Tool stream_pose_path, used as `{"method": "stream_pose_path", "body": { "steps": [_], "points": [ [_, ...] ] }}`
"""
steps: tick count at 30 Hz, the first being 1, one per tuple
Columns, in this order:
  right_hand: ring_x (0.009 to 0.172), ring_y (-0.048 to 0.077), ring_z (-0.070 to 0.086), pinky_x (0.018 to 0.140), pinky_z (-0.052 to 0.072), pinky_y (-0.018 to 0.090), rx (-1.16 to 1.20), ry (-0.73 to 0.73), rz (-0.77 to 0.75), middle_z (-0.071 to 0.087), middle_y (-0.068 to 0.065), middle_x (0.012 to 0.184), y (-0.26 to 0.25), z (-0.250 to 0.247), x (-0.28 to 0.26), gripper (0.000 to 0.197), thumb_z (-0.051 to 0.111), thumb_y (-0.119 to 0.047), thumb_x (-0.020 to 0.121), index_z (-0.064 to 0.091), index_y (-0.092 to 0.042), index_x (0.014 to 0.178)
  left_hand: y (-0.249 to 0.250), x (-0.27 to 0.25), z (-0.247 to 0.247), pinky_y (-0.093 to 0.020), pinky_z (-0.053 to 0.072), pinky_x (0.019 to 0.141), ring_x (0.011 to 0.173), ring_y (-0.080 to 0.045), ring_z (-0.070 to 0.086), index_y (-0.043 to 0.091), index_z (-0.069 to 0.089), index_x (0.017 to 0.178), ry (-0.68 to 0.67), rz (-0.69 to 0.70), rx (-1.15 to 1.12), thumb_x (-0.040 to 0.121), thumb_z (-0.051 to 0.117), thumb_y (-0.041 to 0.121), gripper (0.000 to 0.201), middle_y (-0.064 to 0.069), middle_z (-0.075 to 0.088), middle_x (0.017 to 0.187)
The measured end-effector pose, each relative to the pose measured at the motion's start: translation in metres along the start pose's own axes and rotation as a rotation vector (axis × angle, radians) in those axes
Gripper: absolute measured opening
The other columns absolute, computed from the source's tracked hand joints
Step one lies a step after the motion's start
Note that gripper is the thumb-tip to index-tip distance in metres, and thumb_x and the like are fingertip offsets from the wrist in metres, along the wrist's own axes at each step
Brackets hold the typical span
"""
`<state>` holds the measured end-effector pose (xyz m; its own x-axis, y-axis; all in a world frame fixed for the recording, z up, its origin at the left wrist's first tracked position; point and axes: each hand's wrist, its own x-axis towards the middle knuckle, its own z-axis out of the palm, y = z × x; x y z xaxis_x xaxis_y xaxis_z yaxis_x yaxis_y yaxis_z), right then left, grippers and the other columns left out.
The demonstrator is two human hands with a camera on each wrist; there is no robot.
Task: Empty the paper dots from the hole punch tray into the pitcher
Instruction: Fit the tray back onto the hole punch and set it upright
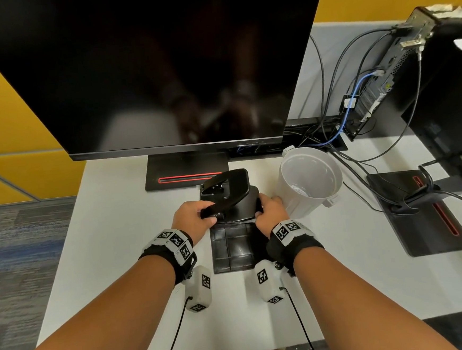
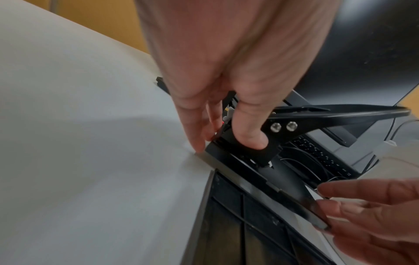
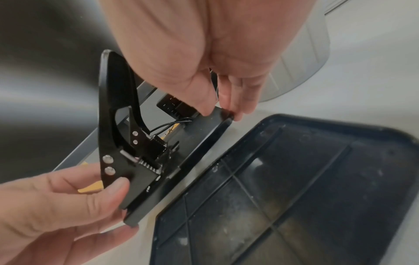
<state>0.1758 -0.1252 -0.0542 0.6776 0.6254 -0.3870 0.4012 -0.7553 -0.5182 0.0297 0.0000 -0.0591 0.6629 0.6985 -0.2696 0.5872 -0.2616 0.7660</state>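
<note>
A black hole punch (image 1: 226,196) with its lever raised sits on the white table in front of the monitor. My left hand (image 1: 193,215) grips its left end, thumb on the black block (image 2: 249,139) and fingers at the base edge. My right hand (image 1: 268,210) pinches the right end of the base (image 3: 223,114). The black ribbed tray (image 1: 234,246) lies flat on the table just nearer to me, apart from the punch body (image 3: 145,179). A white pitcher (image 1: 309,181) stands to the right, with white paper bits at its bottom.
A dark monitor (image 1: 144,71) on its stand (image 1: 185,170) stands right behind the punch. Cables (image 1: 361,164) and a computer box (image 1: 377,86) lie at the back right. A second black stand base (image 1: 420,212) sits at the right.
</note>
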Motion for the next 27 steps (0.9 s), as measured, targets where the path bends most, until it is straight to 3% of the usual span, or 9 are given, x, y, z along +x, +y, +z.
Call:
{"method": "stream_pose_path", "body": {
  "steps": [6, 9, 11, 15, 22, 27],
  "points": [
    [0.097, 0.036, 0.056, 0.094, 0.044, 0.029, -0.033, 0.008, 0.056, 0.044, 0.024, 0.127, 0.005, -0.004, -0.017, 0.03, 0.047, -0.006, 0.089, 0.052, 0.001, 0.117, -0.005, -0.021, 0.001, -0.009, 0.041, 0.072, 0.091, -0.014, 0.064, 0.02, 0.074, 0.103, -0.023, 0.034, -0.021, 0.08, 0.074, 0.005, 0.027, 0.003, 0.069, 0.097],
    [0.115, 0.036, 0.051, 0.096, 0.043, 0.029, -0.032, 0.013, 0.082, 0.051, 0.023, 0.125, 0.013, -0.004, -0.025, 0.029, 0.048, -0.006, 0.088, 0.057, 0.002, 0.114, -0.009, -0.032, 0.006, -0.027, 0.052, 0.089, 0.092, -0.018, 0.067, 0.02, 0.074, 0.1, -0.05, 0.043, -0.006, 0.076, 0.078, 0.009, 0.026, 0.003, 0.066, 0.095],
    [0.117, 0.037, 0.05, 0.096, 0.042, 0.03, -0.028, 0.024, 0.095, 0.055, 0.023, 0.123, 0.017, -0.003, -0.031, 0.029, 0.048, -0.005, 0.087, 0.059, 0.003, 0.113, -0.011, -0.04, 0.01, -0.034, 0.052, 0.094, 0.091, -0.019, 0.068, 0.021, 0.074, 0.101, -0.062, 0.03, -0.004, 0.075, 0.08, 0.012, 0.029, 0.004, 0.065, 0.094],
    [0.114, 0.037, 0.055, 0.101, 0.042, 0.03, 0.0, 0.012, 0.138, 0.041, 0.019, 0.133, 0.024, -0.001, -0.042, 0.041, 0.049, -0.007, 0.09, 0.052, -0.004, 0.13, -0.014, -0.051, 0.017, -0.033, 0.052, 0.096, 0.094, -0.019, 0.069, 0.02, 0.073, 0.103, -0.072, 0.025, -0.034, 0.074, 0.08, 0.011, 0.031, 0.002, 0.072, 0.103],
    [0.113, 0.036, 0.055, 0.1, 0.048, 0.038, -0.025, -0.011, 0.178, 0.044, 0.017, 0.129, 0.036, 0.008, -0.052, 0.044, 0.053, -0.011, 0.086, 0.053, -0.01, 0.13, -0.02, -0.061, 0.025, -0.033, 0.05, 0.095, 0.096, -0.019, 0.065, 0.021, 0.076, 0.1, -0.095, 0.059, 0.026, 0.072, 0.081, 0.013, 0.03, 0.0, 0.07, 0.104],
    [0.113, 0.037, 0.055, 0.099, 0.048, 0.037, -0.053, -0.022, 0.176, 0.045, 0.017, 0.128, 0.044, 0.009, -0.052, 0.044, 0.051, -0.012, 0.086, 0.053, -0.012, 0.131, -0.022, -0.062, 0.031, -0.033, 0.05, 0.096, 0.1, -0.018, 0.065, 0.022, 0.076, 0.1, -0.104, 0.06, 0.044, 0.072, 0.082, 0.015, 0.03, 0.001, 0.07, 0.105]
  ]
}}
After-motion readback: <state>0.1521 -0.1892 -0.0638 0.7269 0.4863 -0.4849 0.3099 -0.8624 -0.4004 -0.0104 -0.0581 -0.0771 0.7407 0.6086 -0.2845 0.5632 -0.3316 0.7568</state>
